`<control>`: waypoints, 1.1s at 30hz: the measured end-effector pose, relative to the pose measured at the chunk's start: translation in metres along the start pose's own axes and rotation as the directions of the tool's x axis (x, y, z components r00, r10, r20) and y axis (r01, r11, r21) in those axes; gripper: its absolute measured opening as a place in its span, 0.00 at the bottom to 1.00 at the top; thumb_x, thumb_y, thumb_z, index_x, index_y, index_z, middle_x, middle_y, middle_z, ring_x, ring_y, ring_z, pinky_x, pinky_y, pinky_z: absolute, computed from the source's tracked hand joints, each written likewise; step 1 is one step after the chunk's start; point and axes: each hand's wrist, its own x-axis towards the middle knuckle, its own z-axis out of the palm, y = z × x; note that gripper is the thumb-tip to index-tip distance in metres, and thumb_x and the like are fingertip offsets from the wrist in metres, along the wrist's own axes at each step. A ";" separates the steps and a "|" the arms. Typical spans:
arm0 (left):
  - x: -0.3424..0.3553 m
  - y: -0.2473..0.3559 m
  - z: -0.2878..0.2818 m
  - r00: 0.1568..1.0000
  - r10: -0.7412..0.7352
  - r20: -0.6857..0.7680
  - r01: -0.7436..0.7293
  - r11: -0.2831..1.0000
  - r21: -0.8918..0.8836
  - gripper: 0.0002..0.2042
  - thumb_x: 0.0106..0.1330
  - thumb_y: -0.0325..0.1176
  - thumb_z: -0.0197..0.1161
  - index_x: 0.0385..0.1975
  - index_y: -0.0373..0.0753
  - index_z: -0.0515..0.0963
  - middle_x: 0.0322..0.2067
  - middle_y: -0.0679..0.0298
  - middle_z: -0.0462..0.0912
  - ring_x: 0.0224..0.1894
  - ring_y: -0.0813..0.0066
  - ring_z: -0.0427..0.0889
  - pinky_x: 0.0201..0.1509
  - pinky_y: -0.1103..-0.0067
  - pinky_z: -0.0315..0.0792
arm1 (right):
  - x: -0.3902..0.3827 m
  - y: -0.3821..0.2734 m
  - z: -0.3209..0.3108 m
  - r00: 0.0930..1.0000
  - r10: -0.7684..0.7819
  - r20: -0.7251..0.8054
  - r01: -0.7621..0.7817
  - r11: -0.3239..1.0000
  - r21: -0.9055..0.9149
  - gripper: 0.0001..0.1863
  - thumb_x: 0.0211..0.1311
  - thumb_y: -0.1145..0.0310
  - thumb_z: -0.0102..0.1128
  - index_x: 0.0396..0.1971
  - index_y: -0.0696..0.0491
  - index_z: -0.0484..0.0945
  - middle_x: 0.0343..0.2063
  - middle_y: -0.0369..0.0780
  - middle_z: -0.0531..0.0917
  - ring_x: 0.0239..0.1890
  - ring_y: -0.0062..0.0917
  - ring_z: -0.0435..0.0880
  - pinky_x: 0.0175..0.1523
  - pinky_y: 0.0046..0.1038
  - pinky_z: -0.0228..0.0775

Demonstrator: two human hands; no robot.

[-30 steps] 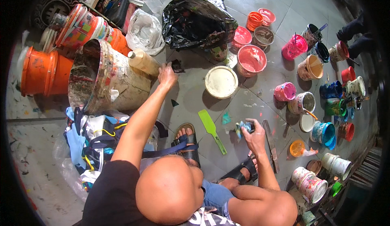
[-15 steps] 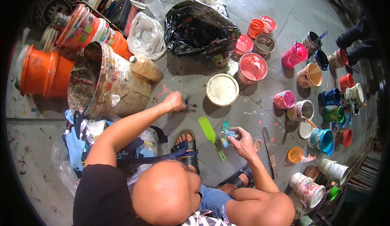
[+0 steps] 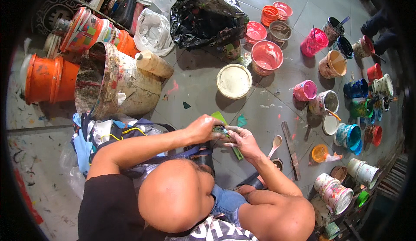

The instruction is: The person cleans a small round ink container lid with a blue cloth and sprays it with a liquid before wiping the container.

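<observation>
From the head view I see the left hand and right hand meeting above one green plastic spatula, the fingers of both closed on a small crumpled scrap, partly hidden. Ahead sit one round tub with a cream top, one tub of coral-pink paint and one wrinkled black bag, gaping; one beige bottle is beside a paint-crusted bucket.

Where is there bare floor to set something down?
Mostly bare floor lies between the stained bucket and white-topped tub, around a dark scrap; a narrower strip separates the salmon tub from the hot-pink tub. The right side is crowded with paint tubs; left hand and right hand partly hide a green scraper.
</observation>
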 end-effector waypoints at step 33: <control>-0.350 0.082 -0.244 -0.054 -0.859 -0.509 0.983 0.045 -0.180 0.33 0.58 0.61 0.74 0.41 0.29 0.86 0.33 0.52 0.89 0.35 0.64 0.90 0.42 0.72 0.81 | -0.068 -0.032 -0.078 0.971 -0.215 -0.099 0.149 0.881 -0.449 0.19 0.78 0.68 0.56 0.63 0.57 0.74 0.46 0.42 0.86 0.41 0.23 0.87 0.42 0.23 0.79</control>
